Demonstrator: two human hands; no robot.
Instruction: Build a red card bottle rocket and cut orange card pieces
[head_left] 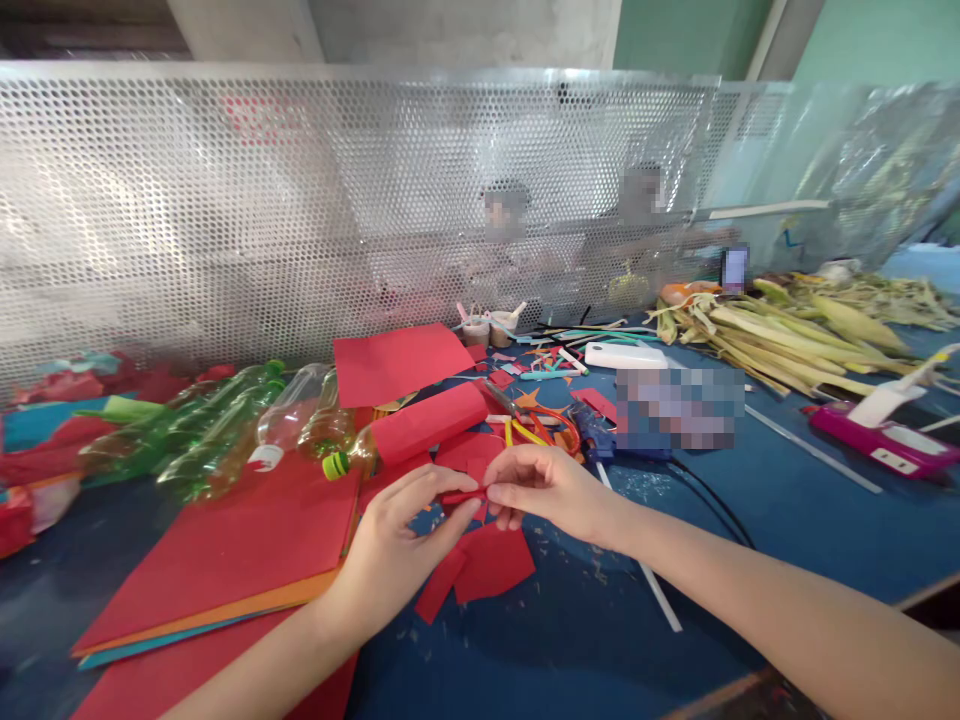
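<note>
Between my two hands is a small piece of red paper (463, 495), pinched at both ends. Thumb and fingers of my left hand (409, 530) close on its left side. My right hand (544, 490) grips the other end with its fingertips, which partly hide it. Below the hands lie cut red paper pieces (496, 565) on the blue table (570, 640). Just beyond them rests a plastic bottle wrapped in red paper (431, 425), lying on its side with a yellow-green cap (335, 465).
At the left are a stack of coloured sheets (225, 550) and several plastic bottles (225, 440). A blue glue gun (600, 435) with a black cable lies right of my hands, near scissors (551, 430). Farther right are dried corn husks (795, 330) and a purple power strip (877, 440). A perforated metal screen (300, 220) stands behind.
</note>
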